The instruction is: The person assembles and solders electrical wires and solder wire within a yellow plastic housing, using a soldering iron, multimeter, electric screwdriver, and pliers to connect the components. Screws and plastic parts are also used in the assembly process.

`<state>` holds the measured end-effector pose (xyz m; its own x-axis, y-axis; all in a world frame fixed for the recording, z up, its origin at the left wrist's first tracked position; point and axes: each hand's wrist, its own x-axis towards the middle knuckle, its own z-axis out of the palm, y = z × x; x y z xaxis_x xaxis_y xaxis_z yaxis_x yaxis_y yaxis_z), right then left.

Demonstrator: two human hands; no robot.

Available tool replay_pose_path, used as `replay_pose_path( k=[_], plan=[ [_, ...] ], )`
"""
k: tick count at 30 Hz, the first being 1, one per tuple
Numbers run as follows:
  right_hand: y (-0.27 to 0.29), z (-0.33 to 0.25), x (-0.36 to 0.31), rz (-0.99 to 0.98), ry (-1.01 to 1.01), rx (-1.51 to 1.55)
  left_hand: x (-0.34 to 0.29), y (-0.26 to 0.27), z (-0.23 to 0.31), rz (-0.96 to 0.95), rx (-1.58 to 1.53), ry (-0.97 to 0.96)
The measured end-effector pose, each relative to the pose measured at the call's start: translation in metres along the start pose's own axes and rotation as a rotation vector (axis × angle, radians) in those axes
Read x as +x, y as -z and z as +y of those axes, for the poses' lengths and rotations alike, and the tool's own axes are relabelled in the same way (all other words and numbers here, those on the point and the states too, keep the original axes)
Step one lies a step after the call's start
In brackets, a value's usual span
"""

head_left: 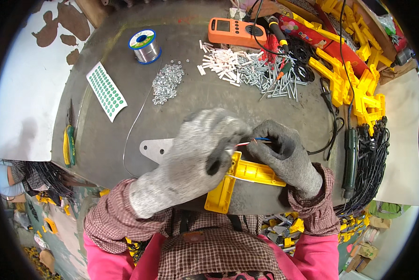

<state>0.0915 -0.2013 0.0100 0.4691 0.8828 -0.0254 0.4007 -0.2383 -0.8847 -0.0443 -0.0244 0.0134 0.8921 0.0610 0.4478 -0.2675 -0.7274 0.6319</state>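
Both my hands wear grey knit gloves and meet above the near middle of the bench. My left hand (195,151), slightly blurred, curls its fingers closed on a thin wire with white and red showing (241,144). My right hand (284,151) pinches thin wires, a blue one (262,138) among them; their bare ends are too small to make out. Below the hands lies an angled yellow plastic housing (220,194), open side up, with a white wire across it. A grey metal plate with holes (149,149) sticks out from behind my left hand.
At the back stand a solder spool (145,46) and an orange meter (236,32). Piles of nuts (167,83), white sleeves (222,63) and screws (275,77) lie ahead. Stickers (106,91) and pliers (69,144) are left; yellow parts (366,102), an electric screwdriver (350,161) and black cables (374,163) right.
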Motion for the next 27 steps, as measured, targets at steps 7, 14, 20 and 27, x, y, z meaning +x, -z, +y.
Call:
replay_pose_path(
  k=[7,14,20,27],
  plan=[
    [-0.001,0.008,0.002,-0.012,-0.063,0.137,-0.014,0.017,0.012,-0.196,0.106,-0.044],
    [-0.003,0.014,-0.002,0.003,0.039,0.040,-0.017,-0.001,0.035,-0.497,0.375,-0.238],
    [0.019,0.005,0.002,0.108,0.249,0.033,-0.019,-0.010,0.026,-0.501,0.405,-0.101],
    [0.042,-0.044,-0.038,0.325,-0.210,0.314,-0.018,-0.014,0.014,-0.342,0.177,-0.026]
  ],
)
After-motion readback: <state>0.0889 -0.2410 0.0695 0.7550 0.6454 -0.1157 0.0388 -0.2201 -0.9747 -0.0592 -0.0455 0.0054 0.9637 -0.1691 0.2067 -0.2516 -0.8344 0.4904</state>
